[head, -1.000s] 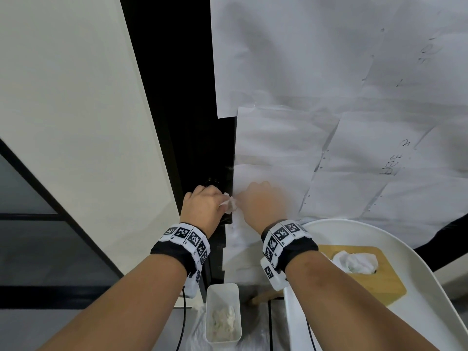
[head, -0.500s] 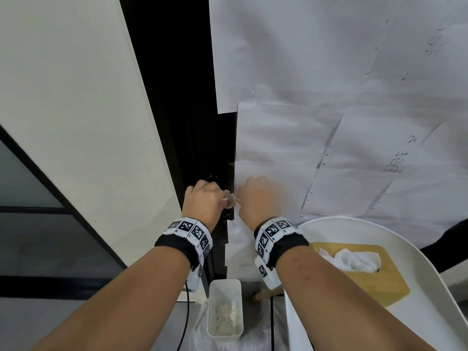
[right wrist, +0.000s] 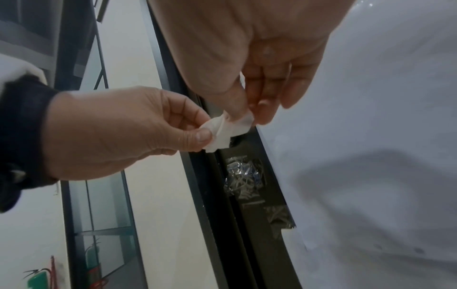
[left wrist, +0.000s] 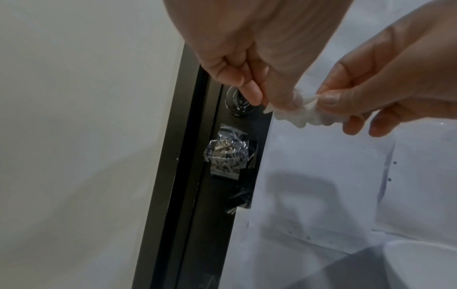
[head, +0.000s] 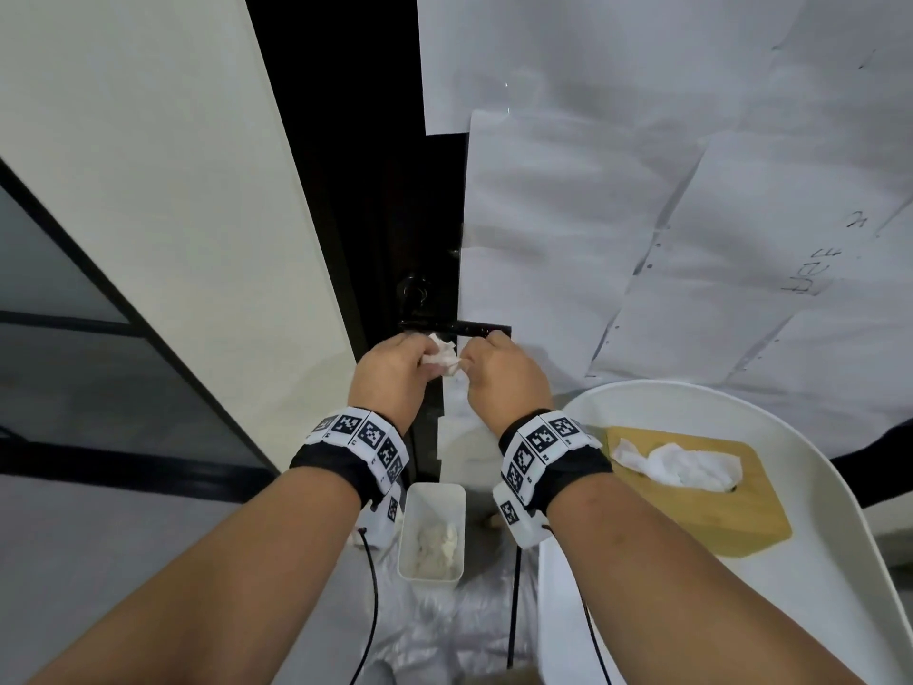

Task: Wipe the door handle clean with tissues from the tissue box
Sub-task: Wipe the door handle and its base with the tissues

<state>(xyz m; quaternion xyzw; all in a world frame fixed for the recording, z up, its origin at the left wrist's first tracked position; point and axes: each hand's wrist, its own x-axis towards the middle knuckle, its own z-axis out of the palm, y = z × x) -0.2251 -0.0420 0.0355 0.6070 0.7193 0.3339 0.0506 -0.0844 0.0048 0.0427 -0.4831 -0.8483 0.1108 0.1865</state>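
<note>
Both hands hold one small crumpled white tissue (head: pixel 439 359) between them, just below the straight black lever door handle (head: pixel 469 329) on the dark door edge. The left hand (head: pixel 393 370) pinches the tissue's left end between thumb and curled fingers; the right hand (head: pixel 501 373) pinches its right end between thumb and forefinger, its other fingers hanging loosely bent. In the right wrist view the tissue (right wrist: pixel 226 130) stretches between the two pinches in front of the dark door frame, and in the left wrist view the wad (left wrist: pixel 301 112) sits beside a round black lock dial (left wrist: pixel 238 103). The tissue looks apart from the handle, at 6 o'clock from it.

At 4 o'clock from the hands, a flat wooden tissue box (head: pixel 701 491) lies on a white round table (head: pixel 840 511), with a white tissue (head: pixel 677 464) sticking out of its slot. At 6 o'clock, on the floor, stands a white rectangular plastic bin (head: pixel 432 531) holding crumpled used tissues (head: pixel 437 541). White paper sheets (head: pixel 642 190) cover the door at 1 o'clock.
</note>
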